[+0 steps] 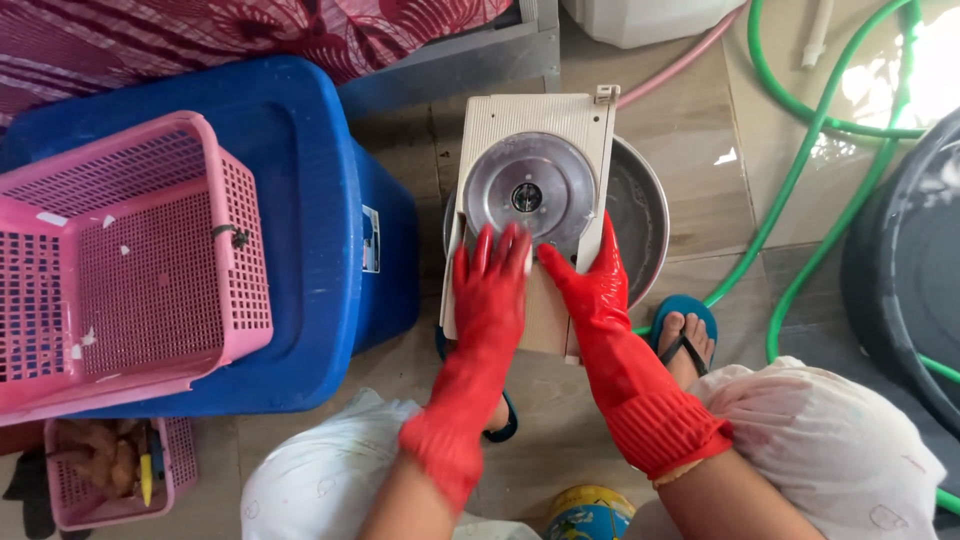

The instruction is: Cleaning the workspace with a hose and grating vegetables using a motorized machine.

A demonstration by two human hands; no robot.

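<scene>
Down on the floor, both gloved hands, left (492, 285) and right (597, 285), lie spread flat on a slicer board (535, 130) over a metal basin (645, 215); a pink basket (130, 260) sits left.

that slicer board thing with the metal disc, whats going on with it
A person in red rubber gloves has both hands on a beige slicer board with a round metal disc, which lies across a metal basin on the tiled floor. The left hand presses flat just below the disc and looks blurred; the right hand rests on the board's right edge. A pink basket sits on a blue tub to the left, and green hoses run along the right.
</scene>
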